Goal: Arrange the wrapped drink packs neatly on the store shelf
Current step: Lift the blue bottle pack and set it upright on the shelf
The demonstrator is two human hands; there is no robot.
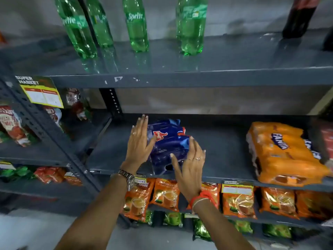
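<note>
A dark blue wrapped drink pack [166,141] lies on the middle grey shelf [221,152], left of centre. My left hand [139,141] lies flat against the pack's left side, fingers straight and apart. My right hand [189,159] rests on the pack's near right corner, fingers spread, not curled around it. An orange Fanta wrapped pack [284,152] lies further right on the same shelf, reaching its front edge.
Green Sprite bottles [137,24] and a dark cola bottle [301,15] stand on the shelf above. Orange snack pouches [167,193] hang below the shelf edge. Red packets [12,123] fill the left rack. An upright grey post [110,101] stands behind the pack.
</note>
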